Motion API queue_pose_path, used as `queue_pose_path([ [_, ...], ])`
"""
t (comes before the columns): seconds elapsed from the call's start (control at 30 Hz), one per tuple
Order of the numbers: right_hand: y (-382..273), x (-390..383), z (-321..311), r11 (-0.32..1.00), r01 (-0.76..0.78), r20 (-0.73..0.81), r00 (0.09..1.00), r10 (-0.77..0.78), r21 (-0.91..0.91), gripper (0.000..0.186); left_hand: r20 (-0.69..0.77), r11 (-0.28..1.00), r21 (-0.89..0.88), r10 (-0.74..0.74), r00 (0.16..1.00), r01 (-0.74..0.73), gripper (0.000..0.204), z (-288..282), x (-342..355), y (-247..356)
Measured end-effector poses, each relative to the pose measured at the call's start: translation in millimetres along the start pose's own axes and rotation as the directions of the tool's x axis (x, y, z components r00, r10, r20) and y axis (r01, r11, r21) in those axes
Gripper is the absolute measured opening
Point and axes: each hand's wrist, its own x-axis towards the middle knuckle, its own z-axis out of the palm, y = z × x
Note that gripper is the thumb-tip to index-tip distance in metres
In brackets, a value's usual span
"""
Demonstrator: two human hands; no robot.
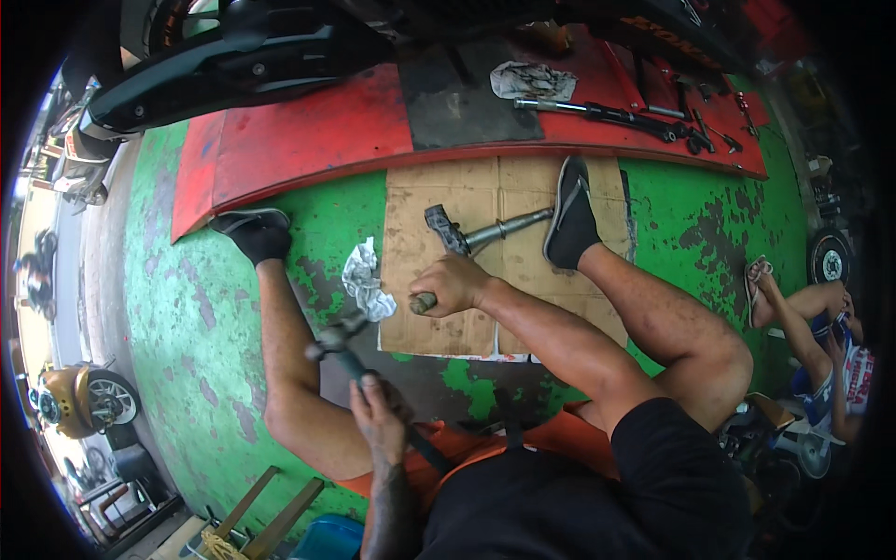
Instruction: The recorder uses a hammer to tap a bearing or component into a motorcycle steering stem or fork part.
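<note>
Two bare hands are by the cardboard sheet (411,191). Short of its near edge, the left hand (379,411) has its fingers wrapped around a hammer (349,362). Crumpled paper (362,278) lies at the cardboard's left edge. Over the cardboard's left part, the right hand's (455,285) fingers curl tightly about a rounded stub (424,302); I cannot tell whether it joins the metal stem (504,230) just beyond, over the cardboard. Past the cardboard's far edge, a red platform (308,140) carries a black-and-silver tube (560,107).
</note>
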Motion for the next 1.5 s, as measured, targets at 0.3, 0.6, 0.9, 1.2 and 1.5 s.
queue_pose_path([
  [0.3, -56, 22, -16, 0.974, -0.155, -0.016, 0.987, 0.160, 0.164, 0.028, -0.121, 0.992, -0.078, 0.086, 0.989, -0.095, 0.018, -3, 28, 42],
  [0.6, 27, -96, 71, 0.597, -0.793, 0.634, 0.402, 0.660, -0.119, 0.034, 0.101, 0.720, 0.617, 0.327, 0.940, -0.317, 0.036, 97, 126, -52],
  [0.9, 43, -162, 68, 0.662, -0.749, 0.236, 0.643, 0.729, -0.005, 0.037, 0.125, 0.351, 0.837, 0.624, 0.771, -0.420, 0.038, 59, 182, -101],
  [1.2, 18, -164, 69, 0.267, -0.786, 0.449, 0.557, 0.699, 0.558, 0.026, 0.128, 0.363, 0.895, 0.349, 0.928, -0.260, 0.028, -35, 204, -95],
  [1.5, -71, -95, -15, -0.204, -0.089, 0.196, 0.778, 0.597, 0.975, 0.060, 0.529, 0.411, 0.534, 0.520, 0.671, -0.739, 0.039, 97, 32, 24],
])
